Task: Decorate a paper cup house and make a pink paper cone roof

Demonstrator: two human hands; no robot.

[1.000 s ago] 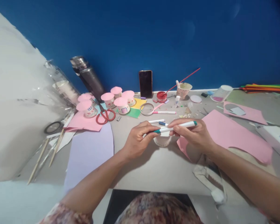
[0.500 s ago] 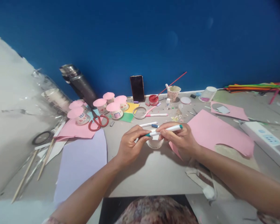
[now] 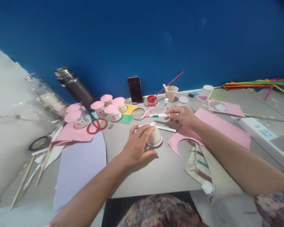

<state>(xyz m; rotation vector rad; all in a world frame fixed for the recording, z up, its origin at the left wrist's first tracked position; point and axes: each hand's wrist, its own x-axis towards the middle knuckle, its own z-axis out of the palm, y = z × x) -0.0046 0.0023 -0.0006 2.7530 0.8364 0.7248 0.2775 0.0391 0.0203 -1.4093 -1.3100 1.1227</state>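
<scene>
My left hand [image 3: 134,148] is closed round a small white paper cup [image 3: 155,139] that stands upside down on the grey table [image 3: 161,170]. My right hand [image 3: 183,116] is stretched forward past the cup. Its fingers pinch the end of a white marker with a teal band [image 3: 157,116], which lies low over the table beside a clear tape ring [image 3: 138,113]. Another white pen [image 3: 167,129] lies between the cup and my right hand.
Pink paper sheet [image 3: 217,126] at right, lilac sheet [image 3: 80,164] at left. Red scissors [image 3: 96,124], several pink-topped cups [image 3: 109,108], a phone [image 3: 135,89], a dark flask [image 3: 73,85], a red paint pot [image 3: 152,100] and a cup with a brush [image 3: 171,92] stand behind. White power strip [image 3: 260,135], striped cloth [image 3: 201,164].
Both hands held the teal marker over the cup before. Now my right hand has carried it forward and down toward the table, and my left hand has dropped onto the cup.
</scene>
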